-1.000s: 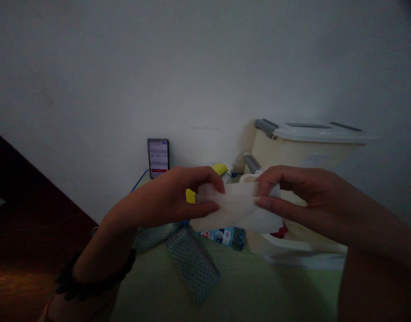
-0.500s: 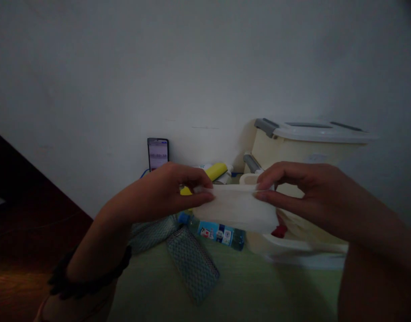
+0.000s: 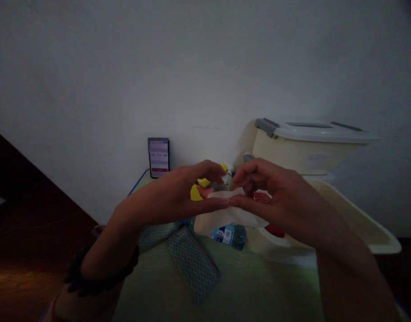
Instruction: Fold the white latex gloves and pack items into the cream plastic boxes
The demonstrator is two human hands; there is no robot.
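Observation:
A thin white sheet, like a tissue or wipe (image 3: pixel 225 215), hangs between my two hands above a green table (image 3: pixel 259 290). My left hand (image 3: pixel 178 197) pinches its left upper edge with thumb and fingers closed. My right hand (image 3: pixel 276 199) pinches the right upper edge, fingertips almost touching those of the left hand. The sheet droops below them, partly hiding a small clear bottle with a blue label (image 3: pixel 229 234). A dark beaded bracelet (image 3: pixel 101 275) circles my left wrist.
A phone with a lit screen (image 3: pixel 159 157) leans on the white wall. A cream lidded bin (image 3: pixel 309 145) stands at the right above a cream tray (image 3: pixel 360 223). A teal mesh pouch (image 3: pixel 192 261) lies on the table. Yellow objects (image 3: pixel 196 192) sit behind my hands.
My hands have come together, so the sheet that was stretched wide between them is now gathered and sagging. The view shifted slightly, showing more of the cream tray.

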